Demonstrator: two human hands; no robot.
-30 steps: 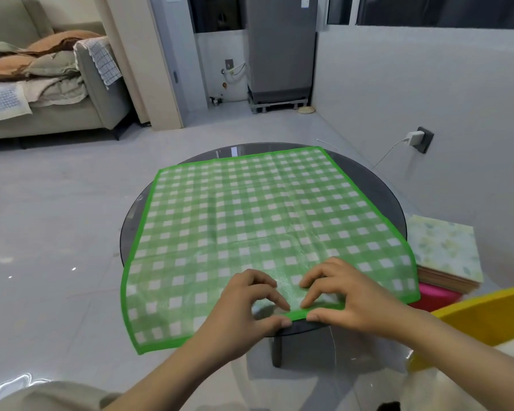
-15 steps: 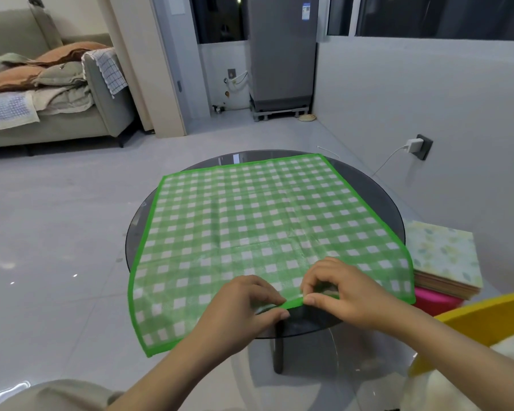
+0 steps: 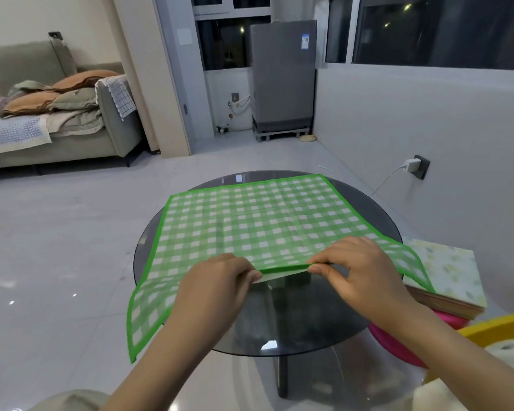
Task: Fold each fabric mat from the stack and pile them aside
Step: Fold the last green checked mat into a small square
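On the round glass bench point(image 3: 377, 330) lies one big green checked mat point(image 3: 250, 223), spread out flat and covering most of the top; its near corners hang off the bench on both sides. To the right, low down and just beside the bench, sits a stack of mats point(image 3: 454, 274) with a pale leafy one on top; it rests on something pink point(image 3: 398, 342); a yellow rim point(image 3: 493, 327) shows in front of it. I cannot see a pile of folded mats anywhere, so I think the job is near its start; this green mat has no fold in it yet, and the whole stack looks like it waits its turn. Both hands are on the near edge of the green mat, close together but not touching; the left hand point(image 3: 217, 286) pinches the green border, and the right hand point(image 3: 356, 271) pinches it too; the edge between them is lifted a little off the glass, so the first fold looks ready to begin.
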